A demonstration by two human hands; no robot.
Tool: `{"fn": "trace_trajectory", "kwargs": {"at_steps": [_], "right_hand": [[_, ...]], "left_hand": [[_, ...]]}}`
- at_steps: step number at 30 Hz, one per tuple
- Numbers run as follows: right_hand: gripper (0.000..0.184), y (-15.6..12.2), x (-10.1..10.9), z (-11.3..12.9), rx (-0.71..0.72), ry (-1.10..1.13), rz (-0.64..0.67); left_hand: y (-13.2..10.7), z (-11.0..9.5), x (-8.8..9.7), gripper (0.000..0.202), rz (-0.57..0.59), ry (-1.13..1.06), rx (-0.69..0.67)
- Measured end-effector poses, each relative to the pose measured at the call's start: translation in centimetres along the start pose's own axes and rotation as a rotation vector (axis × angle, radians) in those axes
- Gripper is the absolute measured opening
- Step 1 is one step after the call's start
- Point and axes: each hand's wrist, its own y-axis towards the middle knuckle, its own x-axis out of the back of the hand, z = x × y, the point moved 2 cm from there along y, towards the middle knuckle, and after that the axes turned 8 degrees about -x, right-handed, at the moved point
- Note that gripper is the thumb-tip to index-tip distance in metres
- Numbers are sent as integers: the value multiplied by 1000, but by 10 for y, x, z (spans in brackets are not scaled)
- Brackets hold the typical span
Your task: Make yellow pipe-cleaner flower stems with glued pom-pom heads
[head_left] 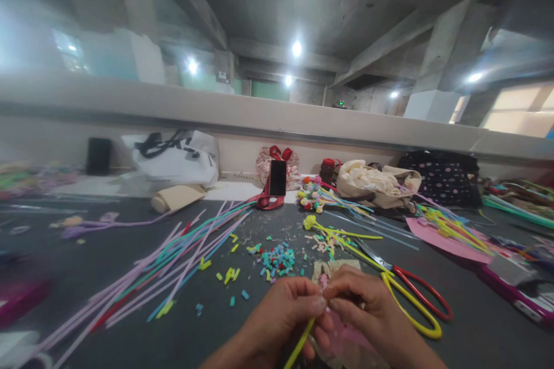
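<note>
Low in the middle, my left hand [288,317] is closed, with thumb and fingers pinching a yellow pipe cleaner [300,346] whose tail slants down toward me. My right hand [367,305] meets it at the fingertips, also closed in a pinch. What lies between the right fingertips is hidden. Just in front of the hands is a pile of short blue, teal and red cut pieces [277,259]. To the right lie scissors with a red handle [426,291], beside a yellow loop [418,314]. Ahead is a yellow pipe cleaner flower [310,222] on a stem.
Long lilac, teal and red pipe cleaners [173,259] spread across the left. Finished-looking flowers [314,193] are bunched at the back. A phone [277,177] stands upright before the low wall. A white bag [177,155], a cream cloth bag [367,179] and a dark dotted bag [439,176] line the wall.
</note>
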Motion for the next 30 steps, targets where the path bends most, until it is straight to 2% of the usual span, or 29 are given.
{"fn": "trace_trajectory", "kwargs": {"at_steps": [4, 9, 12, 17, 24, 30], "right_hand": [[11, -1, -1, -2, -5, 21, 27], [10, -4, -5, -9, -149, 103, -38], [9, -4, -7, -9, -135, 127, -42], [10, -4, -6, -5, -89, 29, -62], [14, -1, -4, -8, -210, 155, 10], [15, 0, -2, -4, -200, 63, 13]], "left_hand": [[2, 1, 2, 21, 8, -72, 47], [4, 1, 1, 17, 14, -147, 15], [4, 5, 1, 14, 13, -146, 16], [5, 7, 1, 14, -10, -147, 45], [3, 2, -1, 31, 8, -146, 95], [1, 4, 2, 18, 63, -107, 56]]}}
